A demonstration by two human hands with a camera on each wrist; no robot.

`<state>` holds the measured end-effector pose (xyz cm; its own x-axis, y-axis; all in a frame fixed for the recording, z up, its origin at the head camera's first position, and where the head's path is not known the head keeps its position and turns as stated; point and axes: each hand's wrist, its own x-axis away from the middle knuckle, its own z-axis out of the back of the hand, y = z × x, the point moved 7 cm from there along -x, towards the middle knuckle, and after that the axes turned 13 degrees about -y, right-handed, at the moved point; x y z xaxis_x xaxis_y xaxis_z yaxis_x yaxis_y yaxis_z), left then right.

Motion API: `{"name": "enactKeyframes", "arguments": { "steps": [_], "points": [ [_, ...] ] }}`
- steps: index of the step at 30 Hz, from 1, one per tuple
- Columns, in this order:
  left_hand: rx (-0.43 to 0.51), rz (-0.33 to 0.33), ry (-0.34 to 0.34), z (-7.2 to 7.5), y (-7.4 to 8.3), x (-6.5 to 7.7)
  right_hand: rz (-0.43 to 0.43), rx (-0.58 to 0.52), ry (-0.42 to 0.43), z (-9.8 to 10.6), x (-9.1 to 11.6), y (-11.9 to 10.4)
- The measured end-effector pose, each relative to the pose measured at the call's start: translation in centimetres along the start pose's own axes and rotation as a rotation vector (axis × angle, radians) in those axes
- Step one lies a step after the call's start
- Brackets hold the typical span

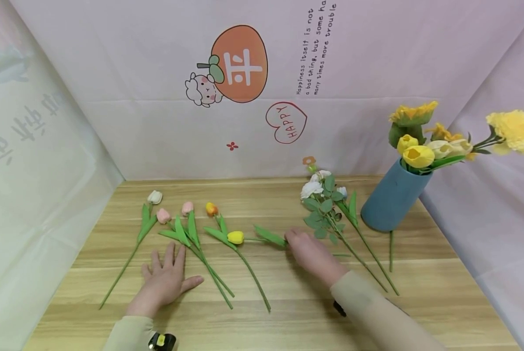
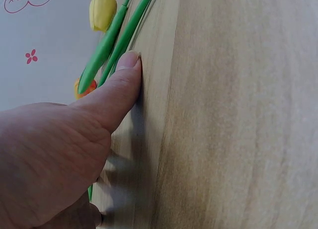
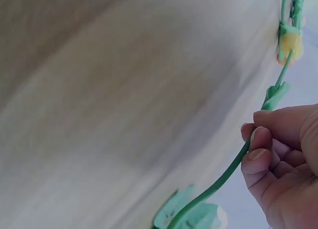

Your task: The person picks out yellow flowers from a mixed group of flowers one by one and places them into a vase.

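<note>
Head view shows a yellow tulip (image 1: 236,237) lying sideways just below the middle of the frame on the wooden desk (image 1: 288,312), its small closed bud pointing left, a thin green stem running right past a long pointed leaf and under the right hand (image 1: 311,254). That hand reaches in from the lower right in a beige sleeve, palm down; in the right wrist view its fingers (image 3: 261,139) are curled and pinch the tulip's stem (image 3: 223,177) against the thumb, the stem arching from the lower middle toward the upper right of that frame. The left hand (image 1: 167,280) lies flat on the desk at lower left, fingers straight and spread, holding nothing; in the left wrist view its thumb (image 2: 119,85) presses the wood just beside green stems. To the left of the yellow tulip lie an orange tulip (image 1: 211,209), two pink tulips (image 1: 175,212) and a white tulip (image 1: 154,197). At right a blue vase (image 1: 391,197) holds yellow flowers, with a white rose sprig (image 1: 323,204) lying beside it. On the backdrop (image 1: 156,73), upper middle of the frame, a red heart reads "HAPPY", and slanted text reads "Happiness itself is not a bad thing, but some ha... many times more trouble".
</note>
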<state>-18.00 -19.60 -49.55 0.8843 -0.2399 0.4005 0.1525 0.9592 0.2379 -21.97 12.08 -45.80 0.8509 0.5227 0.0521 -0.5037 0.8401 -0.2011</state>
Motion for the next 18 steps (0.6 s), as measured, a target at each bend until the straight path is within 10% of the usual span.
{"name": "enactKeyframes", "arguments": {
  "steps": [18],
  "points": [
    [-0.004, -0.006, 0.013, 0.1, 0.1, 0.1, 0.208, 0.246, 0.417, 11.2, 2.8, 1.4]
  ]
}}
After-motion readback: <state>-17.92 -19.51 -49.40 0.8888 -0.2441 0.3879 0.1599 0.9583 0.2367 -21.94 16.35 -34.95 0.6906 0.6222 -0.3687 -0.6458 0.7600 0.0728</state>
